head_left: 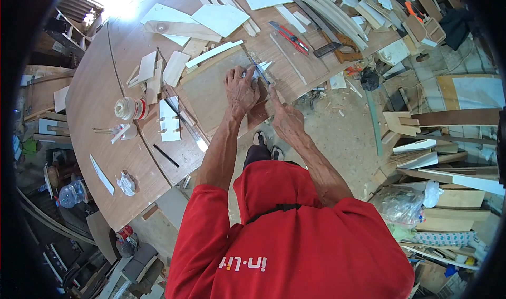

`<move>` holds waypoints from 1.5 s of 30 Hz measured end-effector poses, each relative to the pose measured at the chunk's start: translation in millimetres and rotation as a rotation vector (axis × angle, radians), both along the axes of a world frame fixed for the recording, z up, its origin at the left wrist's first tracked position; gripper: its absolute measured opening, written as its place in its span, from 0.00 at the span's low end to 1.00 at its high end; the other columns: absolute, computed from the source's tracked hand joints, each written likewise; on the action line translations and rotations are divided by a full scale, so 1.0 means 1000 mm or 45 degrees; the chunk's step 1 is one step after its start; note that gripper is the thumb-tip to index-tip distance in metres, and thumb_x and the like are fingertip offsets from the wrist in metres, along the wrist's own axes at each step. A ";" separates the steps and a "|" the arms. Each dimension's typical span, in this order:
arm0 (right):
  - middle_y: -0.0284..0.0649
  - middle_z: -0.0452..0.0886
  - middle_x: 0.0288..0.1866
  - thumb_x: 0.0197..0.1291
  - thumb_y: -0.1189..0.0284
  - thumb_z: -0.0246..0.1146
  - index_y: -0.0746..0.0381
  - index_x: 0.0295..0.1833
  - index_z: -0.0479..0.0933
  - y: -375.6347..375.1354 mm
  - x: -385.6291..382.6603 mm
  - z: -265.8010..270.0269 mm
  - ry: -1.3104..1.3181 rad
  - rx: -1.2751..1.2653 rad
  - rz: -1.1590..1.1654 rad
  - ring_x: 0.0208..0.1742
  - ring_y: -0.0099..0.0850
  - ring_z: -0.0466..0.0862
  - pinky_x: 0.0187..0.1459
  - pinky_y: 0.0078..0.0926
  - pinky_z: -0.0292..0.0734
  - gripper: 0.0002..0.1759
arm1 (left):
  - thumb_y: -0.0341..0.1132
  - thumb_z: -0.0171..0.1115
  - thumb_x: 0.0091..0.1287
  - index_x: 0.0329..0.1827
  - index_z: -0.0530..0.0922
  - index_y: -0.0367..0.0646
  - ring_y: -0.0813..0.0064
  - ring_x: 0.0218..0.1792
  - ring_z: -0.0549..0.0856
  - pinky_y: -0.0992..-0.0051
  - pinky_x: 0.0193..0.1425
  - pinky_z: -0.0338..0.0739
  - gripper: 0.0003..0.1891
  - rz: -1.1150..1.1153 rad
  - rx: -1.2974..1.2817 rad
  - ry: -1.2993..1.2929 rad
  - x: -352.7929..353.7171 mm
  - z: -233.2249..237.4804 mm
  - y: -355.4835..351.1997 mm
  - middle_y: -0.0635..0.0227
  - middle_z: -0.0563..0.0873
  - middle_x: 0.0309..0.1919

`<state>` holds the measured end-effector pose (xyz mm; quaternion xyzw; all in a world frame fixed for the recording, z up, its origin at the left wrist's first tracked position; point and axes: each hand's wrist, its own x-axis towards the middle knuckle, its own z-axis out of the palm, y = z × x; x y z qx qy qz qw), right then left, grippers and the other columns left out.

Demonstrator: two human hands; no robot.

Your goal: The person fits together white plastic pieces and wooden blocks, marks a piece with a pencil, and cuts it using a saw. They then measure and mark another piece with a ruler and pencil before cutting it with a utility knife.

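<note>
Plywood panel (211, 96) lies on the tabletop (105, 88) under the flat, pressing left hand (241, 88). Right hand (284, 117) pinches a thin tool (261, 72), perhaps a pencil, at its far edge; no cut shows yet.

Plenty of open wood at the left of the frame, where the table (95, 88) is bare, so that's an easy way in toward the board (211, 101). Lower left is dotted with a glue jar (130, 108), slotted piece (169, 121) and pencil (166, 155). Offcuts (174, 67) crowd in upper left of the left hand (241, 88), and a saw (337, 48) blocks the upper right. The right hand (284, 117), with its thin tool (262, 72), has open floor (342, 135) beside it.
</note>
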<state>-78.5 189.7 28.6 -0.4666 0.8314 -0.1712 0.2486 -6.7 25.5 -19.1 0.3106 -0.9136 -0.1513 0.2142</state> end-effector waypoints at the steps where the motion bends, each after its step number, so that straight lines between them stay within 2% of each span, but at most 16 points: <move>1: 0.57 0.81 0.33 0.59 0.74 0.55 0.54 0.80 0.45 -0.005 0.000 -0.002 -0.001 0.000 0.001 0.34 0.53 0.83 0.38 0.49 0.77 0.44 | 0.35 0.62 0.55 0.59 0.78 0.50 0.54 0.52 0.72 0.56 0.58 0.66 0.24 0.002 -0.042 0.009 -0.001 0.000 0.000 0.58 0.76 0.46; 3: 0.56 0.82 0.32 0.53 0.76 0.59 0.53 0.80 0.44 -0.014 0.003 -0.006 0.050 -0.048 -0.032 0.33 0.53 0.84 0.39 0.48 0.79 0.50 | 0.35 0.61 0.57 0.59 0.78 0.50 0.55 0.51 0.73 0.57 0.57 0.67 0.23 0.006 -0.087 0.014 0.000 -0.002 0.001 0.58 0.76 0.46; 8: 0.56 0.82 0.30 0.53 0.76 0.60 0.54 0.80 0.44 -0.013 0.001 -0.006 0.030 -0.024 -0.015 0.33 0.52 0.85 0.38 0.49 0.78 0.50 | 0.35 0.61 0.57 0.53 0.78 0.44 0.55 0.53 0.73 0.56 0.59 0.65 0.19 0.064 0.008 0.028 -0.001 0.000 0.003 0.58 0.77 0.47; 13: 0.56 0.83 0.30 0.52 0.76 0.59 0.55 0.80 0.44 0.002 0.000 0.005 0.048 -0.065 0.023 0.30 0.53 0.84 0.36 0.49 0.77 0.50 | 0.34 0.62 0.56 0.51 0.79 0.43 0.56 0.52 0.74 0.56 0.58 0.66 0.18 0.065 0.005 0.035 -0.002 0.004 0.005 0.59 0.77 0.46; 15: 0.58 0.80 0.26 0.51 0.77 0.57 0.58 0.80 0.42 0.008 0.003 0.014 -0.067 0.038 0.028 0.31 0.57 0.83 0.38 0.50 0.76 0.50 | 0.33 0.62 0.55 0.51 0.79 0.43 0.56 0.51 0.74 0.56 0.58 0.66 0.18 0.070 0.023 0.051 -0.002 0.004 0.006 0.60 0.78 0.46; 18: 0.58 0.80 0.24 0.51 0.78 0.56 0.58 0.80 0.43 0.007 0.004 0.008 -0.012 0.011 0.004 0.30 0.56 0.83 0.37 0.49 0.76 0.50 | 0.33 0.62 0.55 0.50 0.80 0.43 0.56 0.51 0.74 0.56 0.57 0.67 0.18 0.068 0.012 0.085 -0.002 0.002 0.006 0.61 0.78 0.46; 21: 0.59 0.82 0.30 0.52 0.75 0.58 0.57 0.80 0.44 -0.013 -0.006 -0.002 0.007 0.007 0.019 0.32 0.55 0.84 0.37 0.50 0.77 0.50 | 0.32 0.62 0.55 0.53 0.80 0.43 0.56 0.50 0.75 0.59 0.57 0.70 0.20 0.060 -0.003 0.045 -0.002 0.002 0.006 0.63 0.79 0.48; 25: 0.59 0.82 0.30 0.52 0.75 0.58 0.58 0.80 0.43 -0.006 -0.005 0.000 -0.001 -0.086 0.036 0.32 0.54 0.85 0.37 0.50 0.77 0.49 | 0.32 0.61 0.55 0.53 0.80 0.43 0.56 0.50 0.75 0.59 0.56 0.70 0.20 0.075 -0.005 0.052 -0.003 0.000 0.007 0.63 0.80 0.48; 27: 0.56 0.80 0.25 0.51 0.79 0.56 0.63 0.79 0.45 0.010 0.001 0.006 0.025 -0.084 0.062 0.29 0.55 0.83 0.35 0.50 0.76 0.48 | 0.32 0.61 0.56 0.53 0.80 0.43 0.56 0.50 0.75 0.59 0.56 0.70 0.20 0.086 0.000 0.058 -0.003 0.001 0.006 0.63 0.80 0.48; 31: 0.58 0.82 0.29 0.53 0.76 0.57 0.60 0.80 0.41 -0.008 -0.006 -0.003 -0.021 0.027 0.053 0.32 0.55 0.84 0.36 0.51 0.77 0.50 | 0.32 0.62 0.56 0.53 0.80 0.44 0.56 0.49 0.75 0.59 0.57 0.70 0.19 0.080 -0.017 0.055 -0.003 -0.001 0.006 0.63 0.80 0.47; 33: 0.58 0.82 0.27 0.52 0.76 0.57 0.60 0.80 0.40 -0.023 -0.008 -0.014 0.027 -0.109 0.065 0.31 0.55 0.84 0.36 0.51 0.76 0.51 | 0.32 0.62 0.55 0.53 0.80 0.44 0.56 0.50 0.75 0.59 0.57 0.70 0.20 0.080 -0.005 0.057 -0.002 0.000 0.006 0.63 0.80 0.47; 37: 0.57 0.81 0.27 0.52 0.76 0.58 0.60 0.80 0.41 -0.001 -0.006 -0.008 0.029 -0.156 0.075 0.30 0.54 0.84 0.35 0.51 0.76 0.50 | 0.32 0.61 0.55 0.53 0.80 0.43 0.56 0.49 0.75 0.59 0.57 0.70 0.20 0.078 -0.019 0.058 -0.006 0.004 0.006 0.62 0.80 0.47; 39: 0.57 0.82 0.27 0.52 0.75 0.58 0.60 0.80 0.43 0.006 -0.001 0.000 0.065 -0.050 0.050 0.30 0.54 0.84 0.35 0.50 0.76 0.50 | 0.32 0.61 0.55 0.53 0.80 0.43 0.56 0.49 0.75 0.59 0.56 0.70 0.20 0.100 -0.011 0.045 -0.001 0.003 0.007 0.62 0.80 0.47; 45: 0.57 0.82 0.28 0.52 0.75 0.58 0.59 0.79 0.45 -0.011 -0.007 -0.011 0.026 -0.119 0.053 0.31 0.55 0.84 0.35 0.51 0.76 0.48 | 0.33 0.63 0.53 0.49 0.81 0.44 0.56 0.53 0.74 0.56 0.58 0.68 0.18 0.092 0.032 0.081 -0.004 0.000 0.006 0.64 0.78 0.47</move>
